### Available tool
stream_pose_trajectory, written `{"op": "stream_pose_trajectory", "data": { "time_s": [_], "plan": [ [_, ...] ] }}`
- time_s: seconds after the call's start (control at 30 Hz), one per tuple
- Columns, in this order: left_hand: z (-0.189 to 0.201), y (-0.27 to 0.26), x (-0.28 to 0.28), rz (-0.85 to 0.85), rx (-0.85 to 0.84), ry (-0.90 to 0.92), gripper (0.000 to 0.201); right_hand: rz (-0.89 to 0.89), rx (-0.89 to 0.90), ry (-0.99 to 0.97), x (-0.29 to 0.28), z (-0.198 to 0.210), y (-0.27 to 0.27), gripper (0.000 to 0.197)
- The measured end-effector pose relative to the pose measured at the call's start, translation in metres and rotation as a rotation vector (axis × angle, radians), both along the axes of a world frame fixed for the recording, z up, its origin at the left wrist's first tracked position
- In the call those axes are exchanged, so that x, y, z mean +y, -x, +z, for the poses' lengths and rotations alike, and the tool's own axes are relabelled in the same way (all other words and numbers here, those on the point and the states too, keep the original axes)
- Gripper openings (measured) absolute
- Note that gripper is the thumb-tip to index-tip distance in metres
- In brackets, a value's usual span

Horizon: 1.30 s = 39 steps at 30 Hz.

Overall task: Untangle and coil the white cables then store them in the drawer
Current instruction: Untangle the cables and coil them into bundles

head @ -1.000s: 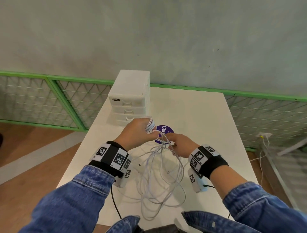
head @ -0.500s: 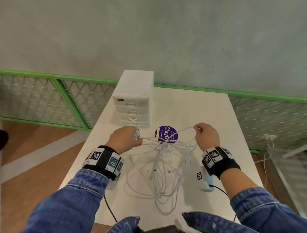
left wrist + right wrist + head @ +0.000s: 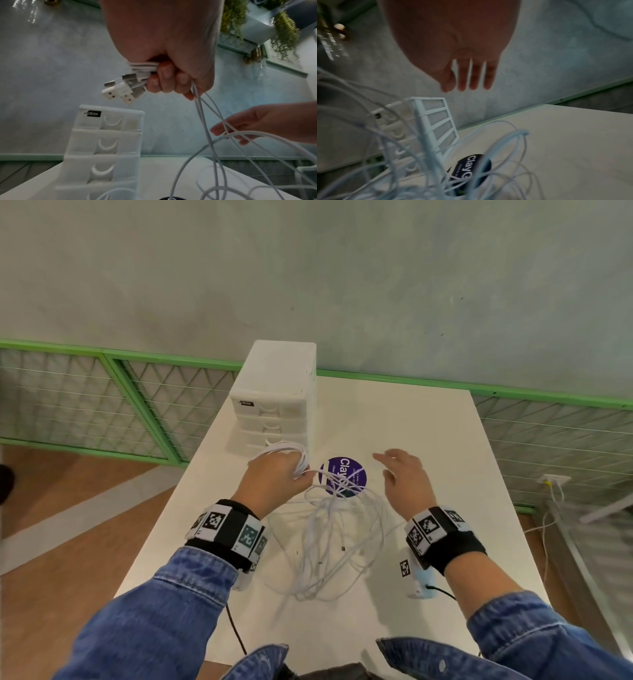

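A tangle of white cables (image 3: 337, 537) hangs from my left hand (image 3: 274, 477) down onto the white table (image 3: 428, 433). That hand grips a coiled bundle with several USB plugs (image 3: 120, 89) sticking out of the fist, and loose strands (image 3: 205, 121) trail below it. My right hand (image 3: 404, 474) hovers beside the cables with fingers (image 3: 467, 78) straight and spread, holding nothing. The white drawer unit (image 3: 274, 402) stands just behind my left hand, all drawers closed (image 3: 106, 143).
A round purple sticker (image 3: 342, 477) lies on the table between my hands, partly under the cables. Green mesh railing (image 3: 102, 405) runs behind and left of the table. A grey wall rises beyond. Wooden floor lies to the left.
My right hand has let go of the strand it was pulling out to the right and has opened. The cables have dropped slack onto the table. My left hand keeps its grip.
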<state>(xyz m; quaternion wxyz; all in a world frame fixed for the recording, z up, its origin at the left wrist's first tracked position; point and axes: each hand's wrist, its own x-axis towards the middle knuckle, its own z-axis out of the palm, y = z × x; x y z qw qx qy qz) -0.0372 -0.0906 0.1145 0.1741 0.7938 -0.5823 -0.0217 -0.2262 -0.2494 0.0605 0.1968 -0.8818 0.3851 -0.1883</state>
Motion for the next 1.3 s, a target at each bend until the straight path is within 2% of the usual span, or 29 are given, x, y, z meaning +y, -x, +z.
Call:
{"op": "stream_pose_trajectory", "data": {
  "time_s": [0.1, 0.27, 0.47, 0.57, 0.7, 0.87, 1.13, 1.3],
  "plan": [
    [0.006, 0.004, -0.003, -0.069, -0.072, 0.096, 0.056, 0.235, -0.038, -0.208, 0.018, 0.01, -0.017, 0.054],
    [0.013, 0.006, -0.005, -0.068, -0.144, 0.166, 0.059, 0.267, -0.105, -0.668, 0.037, 0.019, -0.026, 0.052],
    [0.014, 0.01, -0.001, -0.039, -0.085, 0.169, 0.053, 0.317, 0.013, -0.889, 0.043, 0.013, -0.024, 0.056],
    [0.019, 0.007, 0.001, -0.028, -0.088, 0.199, 0.042, 0.345, 0.133, -0.75, 0.043, 0.01, -0.025, 0.058],
    [0.02, -0.003, 0.006, 0.017, -0.087, 0.239, 0.037, 0.307, 0.159, -0.451, 0.038, 0.002, -0.023, 0.031],
    [0.015, -0.012, 0.012, 0.039, -0.071, 0.277, 0.039, 0.226, 0.263, -0.255, 0.021, -0.003, -0.013, 0.019],
    [0.027, -0.012, 0.01, 0.046, -0.11, 0.323, 0.039, 0.041, 0.271, -0.136, -0.001, 0.005, 0.006, 0.018],
    [0.034, -0.014, 0.006, 0.135, -0.034, 0.321, 0.051, 0.045, 0.013, -0.346, -0.004, 0.012, 0.016, 0.008]
  ]
}}
